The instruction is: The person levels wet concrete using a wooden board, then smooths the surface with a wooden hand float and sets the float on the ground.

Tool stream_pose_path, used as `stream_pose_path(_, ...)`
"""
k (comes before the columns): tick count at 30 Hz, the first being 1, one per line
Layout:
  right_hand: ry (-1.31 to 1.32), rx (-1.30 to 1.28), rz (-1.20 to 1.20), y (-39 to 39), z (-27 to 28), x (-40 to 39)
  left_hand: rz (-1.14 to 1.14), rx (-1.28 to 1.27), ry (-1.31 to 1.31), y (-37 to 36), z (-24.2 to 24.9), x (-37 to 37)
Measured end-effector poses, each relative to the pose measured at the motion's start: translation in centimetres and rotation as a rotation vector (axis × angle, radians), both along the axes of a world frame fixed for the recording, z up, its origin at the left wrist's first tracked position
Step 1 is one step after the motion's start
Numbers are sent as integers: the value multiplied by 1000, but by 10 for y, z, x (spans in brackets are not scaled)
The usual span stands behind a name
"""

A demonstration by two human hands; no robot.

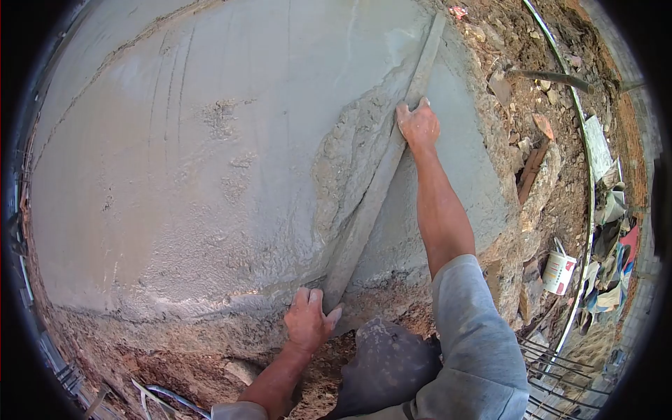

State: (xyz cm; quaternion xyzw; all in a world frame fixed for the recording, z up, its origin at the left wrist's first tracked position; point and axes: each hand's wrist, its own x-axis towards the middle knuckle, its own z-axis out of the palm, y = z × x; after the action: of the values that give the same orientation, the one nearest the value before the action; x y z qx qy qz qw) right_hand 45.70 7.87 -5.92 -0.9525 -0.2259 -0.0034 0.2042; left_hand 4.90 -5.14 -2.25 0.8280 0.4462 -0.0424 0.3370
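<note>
A long, cement-coated straightedge board (371, 199) lies slantwise across wet grey concrete (245, 140), from the upper right down to the slab's near edge. My right hand (420, 127) grips it in its upper part, fingers curled over its edge. At the board's near end my left hand (310, 320) is closed round it, the thumb on the right side. A rough ridge of loose wet concrete (357, 154) lies along the board's left side. The surface to the board's right looks smoother.
Along the slab's right side run broken stones and soil (560, 154), with a metal pipe (549, 77) sticking out. A white bucket (559, 271) stands at the right, near scattered rags (612, 280). Thin steel bars (567, 381) lie at the lower right.
</note>
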Motion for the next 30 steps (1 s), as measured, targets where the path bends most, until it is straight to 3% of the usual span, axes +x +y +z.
stream_pose_path(8, -87, 51, 99, 1, -12, -3, 5, -84, -59, -28, -6, 5)
stream_pose_path(17, -7, -38, 156, 28, -6, 23, 17, -105, -103, -15, -5, 27)
stream_pose_path(30, 82, 101, 288, 38, -2, -8, 48, -166, -112, -50, -10, 17)
